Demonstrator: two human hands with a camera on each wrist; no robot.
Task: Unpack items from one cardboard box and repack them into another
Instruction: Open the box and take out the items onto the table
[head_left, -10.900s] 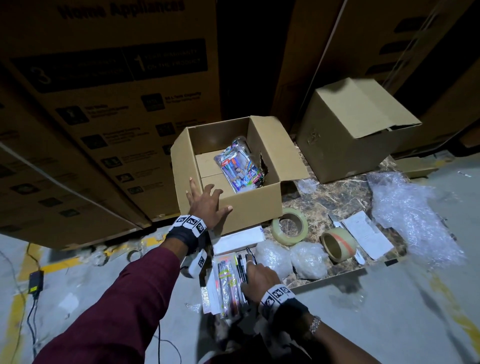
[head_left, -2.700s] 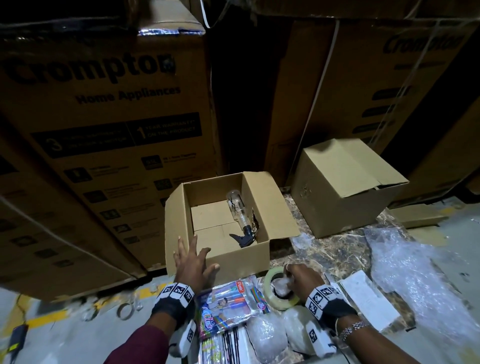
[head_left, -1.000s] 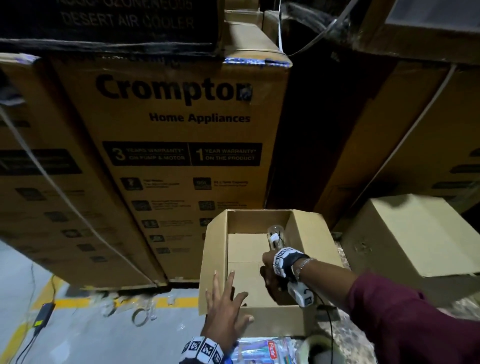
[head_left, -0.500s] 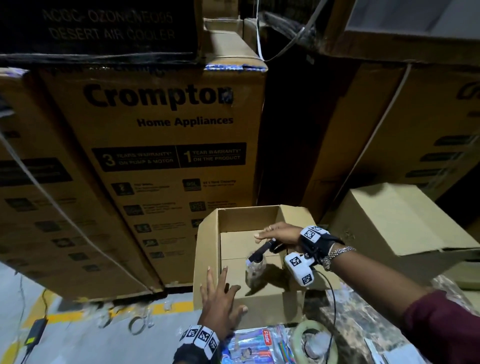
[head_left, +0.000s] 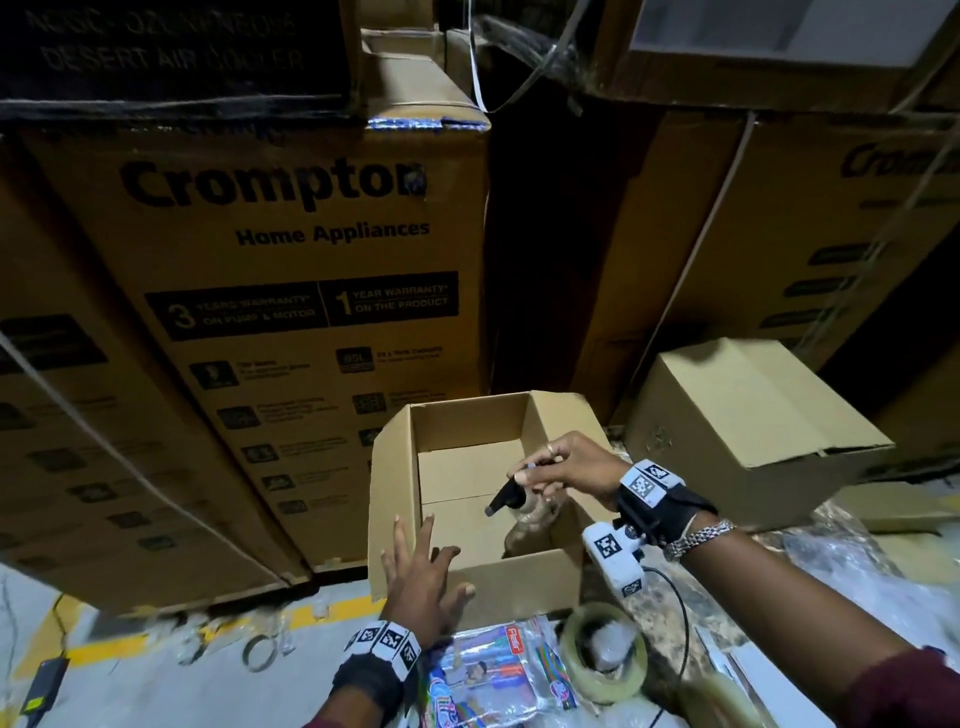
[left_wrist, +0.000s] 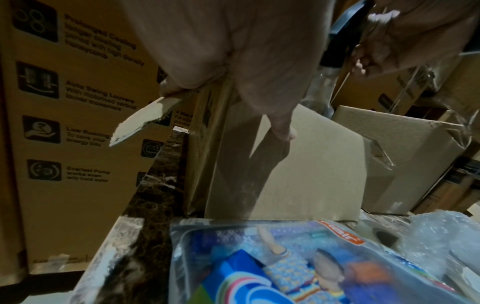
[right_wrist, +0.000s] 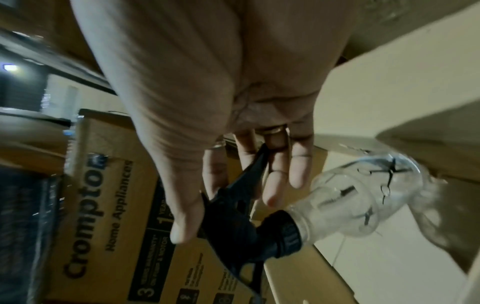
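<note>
One item, a clear spray bottle (head_left: 524, 512), hangs by its black trigger head from the right hand (head_left: 571, 470) over the otherwise empty open box (head_left: 395, 519). Left hand (head_left: 421, 582), fingers spread, braces the front wall. Unpacking looks nearly finished; repacking into the second box (head_left: 748, 431) remains.

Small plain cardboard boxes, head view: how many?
2. The open box sits at centre under both hands; the closed box stands to its right. Big printed cartons behind are not counted; more may be hidden.

We find the open box (head_left: 470, 577) clear from above; tall cartons (head_left: 291, 332) wall its back, a tape roll (head_left: 605, 657) crowds its front.
</note>
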